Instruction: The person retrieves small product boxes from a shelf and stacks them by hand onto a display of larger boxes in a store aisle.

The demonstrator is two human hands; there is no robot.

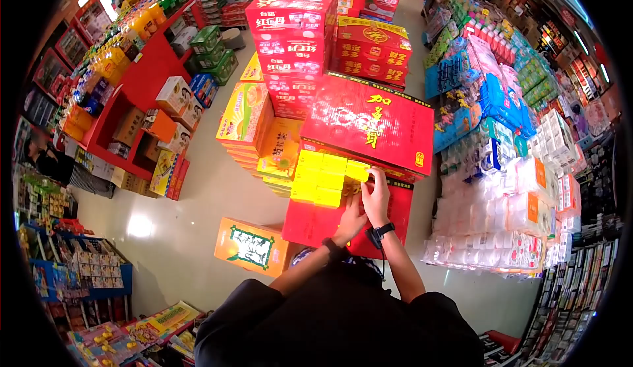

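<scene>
Several small yellow boxes (316,179) stand packed together in a block on a red carton (306,222), against the front side of a larger red carton (402,123) with gold lettering. At the block's right end, my right hand (376,199) has its fingers wrapped round a yellow box (357,171). Close beside it, to the lower left, my left hand (353,220) is over the red carton, just below the yellow boxes. Its fingertips are too small to make out, and so is anything between them.
An orange carton (254,245) is on the floor at the lower left. Stacked pink-red cartons (290,57) rise behind the yellow boxes. Wrapped tissue packs (494,222) line the right side. Another person (59,166) is at the far left, by red shelving (148,96).
</scene>
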